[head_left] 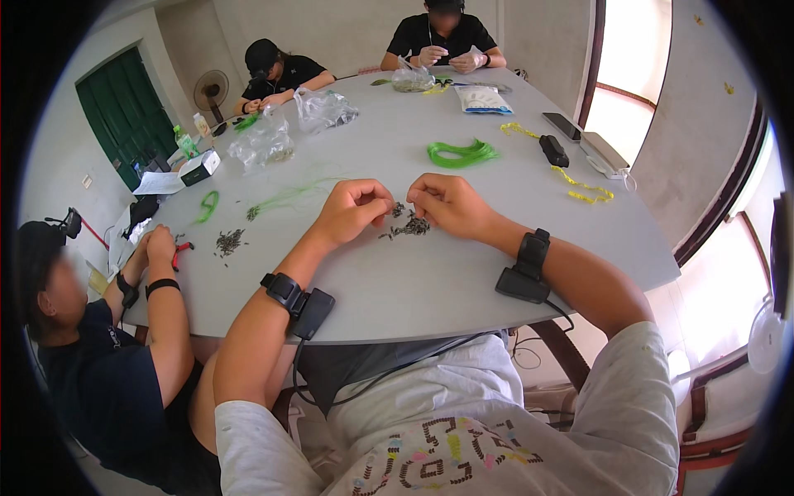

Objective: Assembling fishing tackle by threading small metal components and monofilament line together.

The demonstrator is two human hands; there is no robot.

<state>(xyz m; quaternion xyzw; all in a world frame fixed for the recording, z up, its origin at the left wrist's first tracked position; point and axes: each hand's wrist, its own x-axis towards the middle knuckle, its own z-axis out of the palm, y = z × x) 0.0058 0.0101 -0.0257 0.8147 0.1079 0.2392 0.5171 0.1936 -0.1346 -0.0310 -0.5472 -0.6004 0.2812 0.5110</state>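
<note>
Small dark pieces (413, 226), slim, loosely heaped

Pale shirt (451, 388), perhaps grey; black wristbands (533, 252).

Workshop-like room: people (116, 388) around shared grey table (430, 298), piled small dark pieces (413, 226), green strands (463, 155).

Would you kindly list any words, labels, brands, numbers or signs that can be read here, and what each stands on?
White T-shirt: large dark and coloured lettering across the front; I won't copy its wording.
White pouch: blue print, too small to read.
Green-labelled bottle: label too small to read.
Sheet of paper: any writing is too small to read.
I can make out no wall sign.
</note>
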